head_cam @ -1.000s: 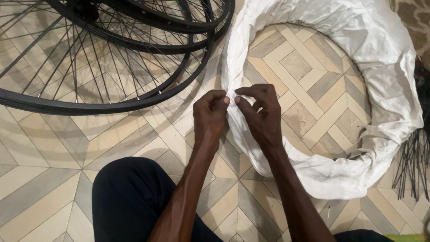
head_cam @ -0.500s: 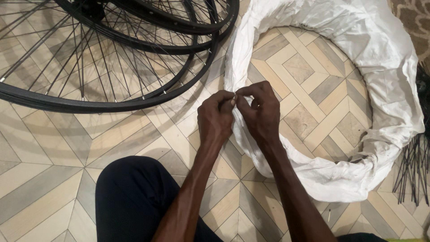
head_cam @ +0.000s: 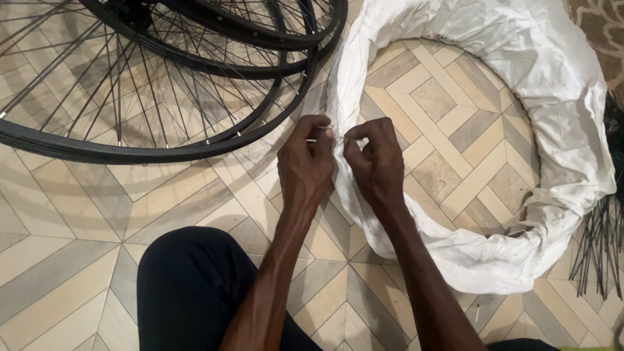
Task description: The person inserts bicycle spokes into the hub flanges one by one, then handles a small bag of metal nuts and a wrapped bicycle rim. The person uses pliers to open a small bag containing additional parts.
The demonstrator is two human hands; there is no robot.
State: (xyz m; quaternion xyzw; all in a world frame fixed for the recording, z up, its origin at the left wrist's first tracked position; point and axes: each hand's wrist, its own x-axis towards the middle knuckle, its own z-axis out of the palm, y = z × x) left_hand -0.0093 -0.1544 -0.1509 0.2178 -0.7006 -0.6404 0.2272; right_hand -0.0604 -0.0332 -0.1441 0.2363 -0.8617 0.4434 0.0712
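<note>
A large ring wrapped in white plastic [head_cam: 559,130] lies on the patterned floor at the right. My left hand [head_cam: 307,166] and my right hand [head_cam: 374,162] meet at its near left edge, fingers pinched together. The left fingers hold a thin pale sliver, perhaps a strip or a tie [head_cam: 314,139], against the wrap. The right fingers pinch the white wrap itself. What lies under the wrap is hidden.
Black spoked bicycle wheels [head_cam: 162,84] are stacked on the floor at the upper left, close to my left hand. A bundle of loose dark spokes [head_cam: 601,240] lies at the right edge. My dark-trousered knee [head_cam: 195,292] is at the bottom.
Both hands stay pinched at the same spot on the wrap. The fingers have shifted slightly, and the view has drifted a little.
</note>
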